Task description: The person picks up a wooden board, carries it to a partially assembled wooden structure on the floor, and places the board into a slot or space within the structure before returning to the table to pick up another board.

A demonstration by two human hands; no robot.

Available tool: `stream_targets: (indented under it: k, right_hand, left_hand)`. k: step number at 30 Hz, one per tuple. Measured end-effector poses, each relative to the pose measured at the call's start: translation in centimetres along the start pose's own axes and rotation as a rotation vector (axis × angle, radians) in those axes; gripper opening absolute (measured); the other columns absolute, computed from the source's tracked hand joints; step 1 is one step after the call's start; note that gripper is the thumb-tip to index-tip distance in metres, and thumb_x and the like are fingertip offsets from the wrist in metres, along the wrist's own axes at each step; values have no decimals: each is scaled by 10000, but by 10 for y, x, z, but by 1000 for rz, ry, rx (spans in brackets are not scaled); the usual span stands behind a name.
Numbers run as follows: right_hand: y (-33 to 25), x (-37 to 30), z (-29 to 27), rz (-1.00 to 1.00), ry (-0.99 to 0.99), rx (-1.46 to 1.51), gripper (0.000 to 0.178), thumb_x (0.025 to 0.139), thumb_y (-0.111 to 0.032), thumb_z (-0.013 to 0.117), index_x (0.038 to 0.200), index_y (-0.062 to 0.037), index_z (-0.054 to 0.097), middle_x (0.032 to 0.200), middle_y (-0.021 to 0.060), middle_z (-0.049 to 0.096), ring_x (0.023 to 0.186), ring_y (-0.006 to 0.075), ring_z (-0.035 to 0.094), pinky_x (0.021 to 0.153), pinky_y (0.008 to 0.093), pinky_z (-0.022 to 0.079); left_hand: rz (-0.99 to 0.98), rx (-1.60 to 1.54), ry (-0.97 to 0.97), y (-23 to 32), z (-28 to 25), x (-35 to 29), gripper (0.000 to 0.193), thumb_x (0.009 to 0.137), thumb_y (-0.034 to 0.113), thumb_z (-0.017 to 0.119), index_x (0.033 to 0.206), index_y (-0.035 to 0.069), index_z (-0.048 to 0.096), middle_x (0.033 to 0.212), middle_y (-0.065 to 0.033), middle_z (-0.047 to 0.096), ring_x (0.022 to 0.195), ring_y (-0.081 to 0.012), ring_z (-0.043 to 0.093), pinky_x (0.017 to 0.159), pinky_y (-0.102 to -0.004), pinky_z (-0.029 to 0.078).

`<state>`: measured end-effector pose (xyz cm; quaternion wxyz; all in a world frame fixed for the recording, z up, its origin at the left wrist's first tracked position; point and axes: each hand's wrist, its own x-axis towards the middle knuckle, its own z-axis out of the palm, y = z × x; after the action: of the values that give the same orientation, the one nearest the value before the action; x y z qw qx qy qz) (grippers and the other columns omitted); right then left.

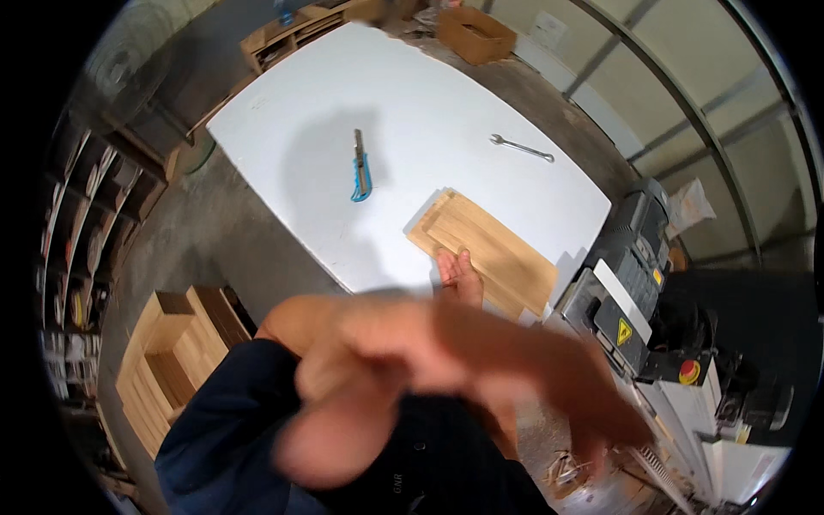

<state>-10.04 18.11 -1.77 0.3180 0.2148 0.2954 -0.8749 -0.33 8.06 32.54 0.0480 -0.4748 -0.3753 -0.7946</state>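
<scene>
A light wooden panel (493, 245) with a framed border at its far left end lies slantwise on the white table (412, 103). My right hand (462, 279) is at its near left edge, fingers stretched out and palm partly turned up, touching or just over the wood. Large and blurred by motion, my left hand (386, 343) is raised close in front of me, its fingers pointing right. It hides my right forearm and the table's near edge. A blue utility knife (361, 172) lies left of the panel, its blade end pointing away. Farther right rests a metal spanner (522, 148).
A machine with a motor (631, 232) and a red stop button (689, 371) stands close on the right. On the left floor sits a wooden box-like piece (176, 356). Shelves (81, 240) line the left side; a cardboard box (475, 36) stands beyond the table.
</scene>
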Motion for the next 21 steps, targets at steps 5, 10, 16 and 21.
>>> stream_targets:
  k: [5, 10, 16, 21]
  right_hand:
    - [-16, -46, 23, 8, -61, -576, 383, 936, -272, 539, 1132, 57, 514, 1051, 194, 609, 946, 311, 621, 854, 405, 519]
    - [-55, -59, -21, -918, 265, -1676, 597, 883, -293, 602, 1303, 73, 387, 1247, 236, 500, 1115, 361, 518, 910, 381, 449]
    - [-82, -73, -79, -1090, 433, -1829, 839, 783, -284, 706, 1372, 97, 246, 1379, 317, 316, 1262, 451, 338, 1058, 441, 301]
    - [-78, -94, -76, -901, 228, -1813, 821, 765, -209, 726, 1382, 63, 257, 1373, 290, 360, 1234, 415, 415, 1006, 388, 391]
  left_hand:
    - [-640, 1150, 424, -74, -117, -110, 551, 825, 321, 648, 1240, -18, 518, 1252, -202, 516, 1169, -313, 483, 994, -378, 367]
    - [-1022, 1772, 445, -148, -179, -203, 656, 791, 368, 662, 1308, 29, 441, 1309, -281, 433, 1221, -392, 418, 1021, -452, 347]
    - [-1001, 1545, 486, -175, -197, -222, 751, 794, 324, 658, 1327, -91, 333, 1311, -307, 406, 1161, -409, 464, 987, -416, 389]
    - [-1019, 1292, 591, -158, -190, -233, 771, 792, 276, 665, 1350, -103, 292, 1308, -307, 403, 1150, -417, 476, 982, -384, 403]
